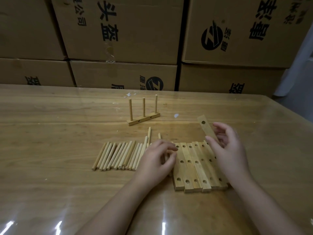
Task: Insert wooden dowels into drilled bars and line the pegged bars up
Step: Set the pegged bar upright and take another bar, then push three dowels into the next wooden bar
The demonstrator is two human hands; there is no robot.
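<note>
Several loose wooden dowels [116, 155] lie side by side on the table, left of centre. Beside them to the right, several drilled bars [193, 167] lie flat in a row. My left hand [157, 158] rests over the right end of the dowel pile, fingers curled around a dowel there. My right hand [228, 146] grips one drilled bar [205, 127] and holds it tilted above the row. Farther back stands a pegged bar [144, 118] with three dowels upright in it.
The wooden table [50, 133] has a glossy surface with white paint flecks [176, 115] near the back. Stacked cardboard boxes [122, 31] form a wall right behind the table's far edge. The table's right edge runs diagonally at the far right.
</note>
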